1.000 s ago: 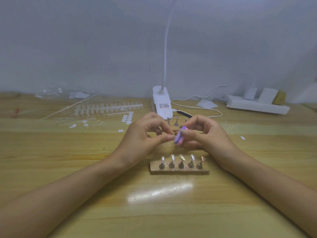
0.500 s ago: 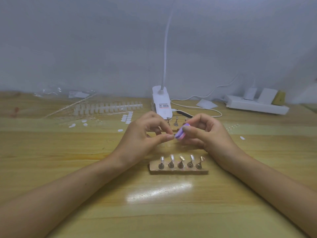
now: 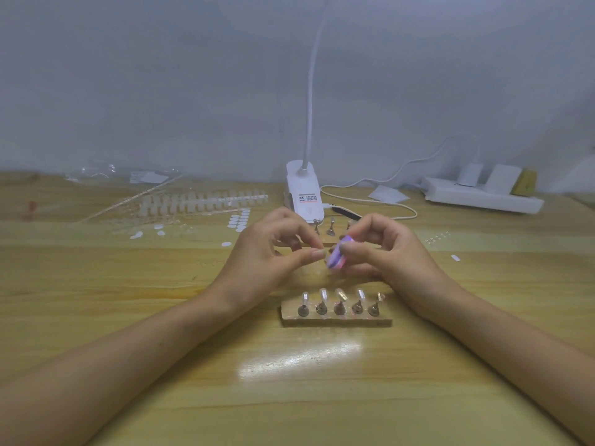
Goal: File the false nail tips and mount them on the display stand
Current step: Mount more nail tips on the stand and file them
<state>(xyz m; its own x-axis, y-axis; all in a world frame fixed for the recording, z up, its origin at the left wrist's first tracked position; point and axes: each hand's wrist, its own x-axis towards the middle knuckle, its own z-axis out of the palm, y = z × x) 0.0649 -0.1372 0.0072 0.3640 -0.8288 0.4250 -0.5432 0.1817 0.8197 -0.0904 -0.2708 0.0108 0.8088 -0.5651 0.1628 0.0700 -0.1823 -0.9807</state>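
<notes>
The purple nail file (image 3: 336, 257) is in the air above the middle of the table (image 3: 289, 397), gripped by the right hand (image 3: 389, 252) with the thumb across its near face and the fingers curled round behind. The left hand (image 3: 267, 255) meets it from the other side, thumb and forefinger pressed together right at the file's edge – whether a nail tip sits in that pinch I cannot tell, it is too small to see.

Just in front of the hands the display stand (image 3: 336, 320) lies flat on the table with five pegs in a row. The four on the left carry clear nail tips (image 3: 323, 295); the fifth is hard to make out. A second stand (image 3: 331, 227) shows partly behind the hands.

Farther back stands a white lamp (image 3: 304, 191) – its neck rises out of view. To its left lie a rack of nail tips (image 3: 206, 201) and small white stickers (image 3: 238, 218). A power strip (image 3: 483, 196) lies at far right.
</notes>
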